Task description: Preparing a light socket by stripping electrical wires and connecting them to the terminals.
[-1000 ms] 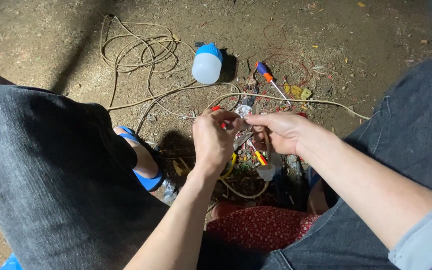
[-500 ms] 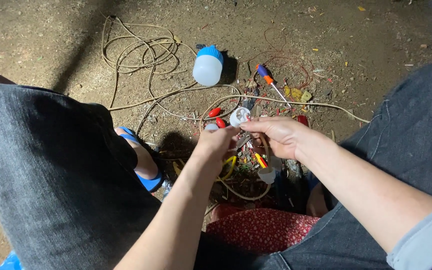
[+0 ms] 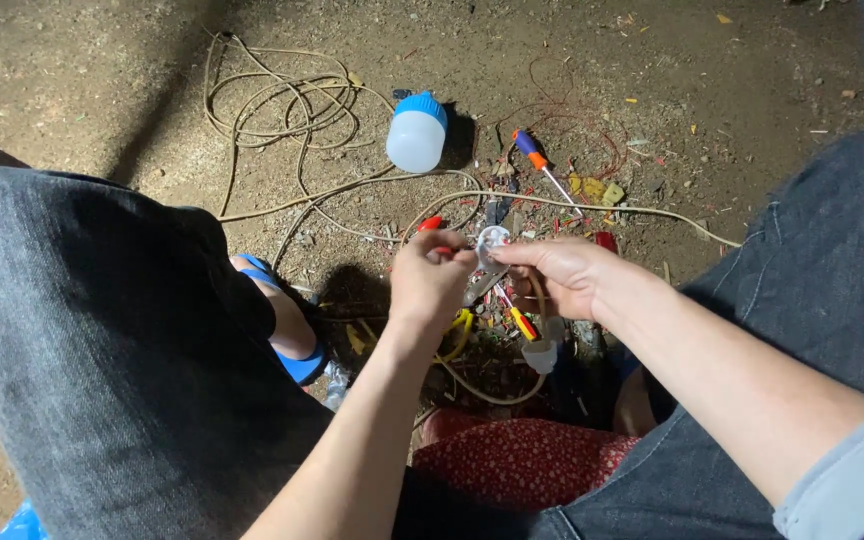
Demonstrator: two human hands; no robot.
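Note:
My left hand (image 3: pixel 430 282) grips a red-handled tool (image 3: pixel 432 224) whose handle ends stick out above my fingers. My right hand (image 3: pixel 559 275) pinches a small round whitish part (image 3: pixel 493 240) between thumb and fingers, just right of the left hand. The two hands nearly touch above the dirt ground. Below them lie a yellow-handled tool (image 3: pixel 463 326), a small red-and-yellow screwdriver (image 3: pixel 523 324) and a small white socket piece (image 3: pixel 541 355).
A white bulb with a blue base (image 3: pixel 416 132) lies on the dirt beyond my hands. A blue-and-orange screwdriver (image 3: pixel 540 169) is to its right. Coiled beige cable (image 3: pixel 287 108) spreads at upper left. My knees in grey jeans flank the spot; a blue sandal (image 3: pixel 297 362) shows.
Both hands stay together over the same spot. My left hand has turned a little and the round whitish part now sits between the fingertips of both hands.

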